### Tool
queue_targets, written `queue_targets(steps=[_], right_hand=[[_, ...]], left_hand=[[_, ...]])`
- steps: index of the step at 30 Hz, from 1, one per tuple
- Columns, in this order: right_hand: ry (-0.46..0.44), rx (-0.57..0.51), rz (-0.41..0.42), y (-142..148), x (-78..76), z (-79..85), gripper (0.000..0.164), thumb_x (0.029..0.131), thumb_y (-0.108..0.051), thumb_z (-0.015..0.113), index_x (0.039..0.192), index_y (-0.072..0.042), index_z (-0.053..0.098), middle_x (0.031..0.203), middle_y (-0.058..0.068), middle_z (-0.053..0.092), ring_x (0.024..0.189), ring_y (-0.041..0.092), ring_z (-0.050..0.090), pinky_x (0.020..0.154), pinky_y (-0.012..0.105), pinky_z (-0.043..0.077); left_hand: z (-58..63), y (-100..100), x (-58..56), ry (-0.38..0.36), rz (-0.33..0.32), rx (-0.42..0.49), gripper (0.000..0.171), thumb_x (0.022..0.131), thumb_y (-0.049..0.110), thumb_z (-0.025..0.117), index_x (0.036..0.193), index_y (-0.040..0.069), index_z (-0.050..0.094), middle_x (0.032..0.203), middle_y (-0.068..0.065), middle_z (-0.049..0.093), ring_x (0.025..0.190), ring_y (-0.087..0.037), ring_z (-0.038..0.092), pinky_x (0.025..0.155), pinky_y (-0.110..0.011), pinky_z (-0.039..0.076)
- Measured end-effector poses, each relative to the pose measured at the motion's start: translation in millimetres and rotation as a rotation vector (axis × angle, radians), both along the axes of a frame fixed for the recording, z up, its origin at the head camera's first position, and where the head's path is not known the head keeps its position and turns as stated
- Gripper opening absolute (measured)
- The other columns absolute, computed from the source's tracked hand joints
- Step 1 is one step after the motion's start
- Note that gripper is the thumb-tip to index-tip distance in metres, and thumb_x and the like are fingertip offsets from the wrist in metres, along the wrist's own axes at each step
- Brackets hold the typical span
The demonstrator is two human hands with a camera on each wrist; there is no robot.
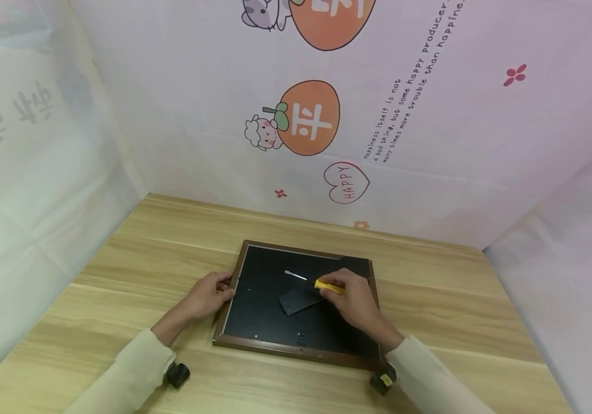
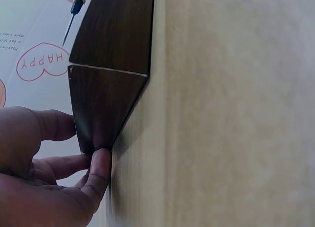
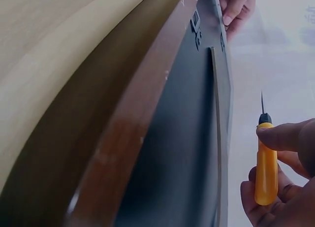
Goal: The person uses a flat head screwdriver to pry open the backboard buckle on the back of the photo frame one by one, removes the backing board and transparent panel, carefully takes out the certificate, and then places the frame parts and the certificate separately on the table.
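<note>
A picture frame [image 1: 275,345] with a brown wooden rim lies on the table, its black backboard [image 1: 264,264] facing up. A black stand flap [image 1: 296,302] sits slantwise on the backboard. With its fingers and thumb, my left hand [image 1: 205,296] grips the frame's left side; in the left wrist view the fingertips [image 2: 101,163] lie at the rim's lower edge. My right hand [image 1: 354,298] holds a screwdriver [image 3: 266,170] by its yellow handle. Its thin metal shaft points left above the backboard, and the right wrist view shows it raised off the board.
The frame rests on a light wood-grain table [image 1: 119,276]. White printed sheets [image 1: 213,115] stand behind and at both sides of the table. Small metal hardware [image 3: 196,22] is on the backboard near the rim. Black wrist devices [image 1: 178,375] are at both sleeves.
</note>
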State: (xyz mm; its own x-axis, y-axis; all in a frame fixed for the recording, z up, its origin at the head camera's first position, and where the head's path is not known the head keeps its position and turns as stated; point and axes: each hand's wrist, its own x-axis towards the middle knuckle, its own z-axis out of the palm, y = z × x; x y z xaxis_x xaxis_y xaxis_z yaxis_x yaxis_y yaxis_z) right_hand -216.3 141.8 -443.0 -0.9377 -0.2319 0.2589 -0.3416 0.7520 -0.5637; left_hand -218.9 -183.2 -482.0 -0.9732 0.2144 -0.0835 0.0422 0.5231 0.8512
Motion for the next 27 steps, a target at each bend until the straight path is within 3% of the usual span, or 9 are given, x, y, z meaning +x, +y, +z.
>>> queue_targets(steps=[8,27], right_hand=[[-0.014,-0.027,0.038,-19,-8.1,-6.8,0.017,0.084,-0.010,0.077,0.101,-0.015,0.076,0.099,0.003,0.069,0.091,0.016,0.064,0.082,0.038,0.058],[-0.088,-0.001,0.113,-62,-18.2,-12.4,0.016,0.088,-0.010,0.074,0.103,-0.012,0.076,0.102,0.004,0.067,0.094,0.019,0.062,0.084,0.039,0.056]], left_hand=[[0.8,0,-0.2,-0.004,0.001,0.009,0.042,0.094,0.001,0.057,0.135,-0.009,0.052,0.104,-0.013,0.067,0.090,-0.017,0.061,0.074,-0.027,0.054],[-3.6,-2,-2.9,0.022,-0.011,-0.020,0.043,0.094,0.001,0.058,0.136,-0.008,0.052,0.108,-0.013,0.067,0.092,-0.017,0.062,0.074,-0.027,0.055]])
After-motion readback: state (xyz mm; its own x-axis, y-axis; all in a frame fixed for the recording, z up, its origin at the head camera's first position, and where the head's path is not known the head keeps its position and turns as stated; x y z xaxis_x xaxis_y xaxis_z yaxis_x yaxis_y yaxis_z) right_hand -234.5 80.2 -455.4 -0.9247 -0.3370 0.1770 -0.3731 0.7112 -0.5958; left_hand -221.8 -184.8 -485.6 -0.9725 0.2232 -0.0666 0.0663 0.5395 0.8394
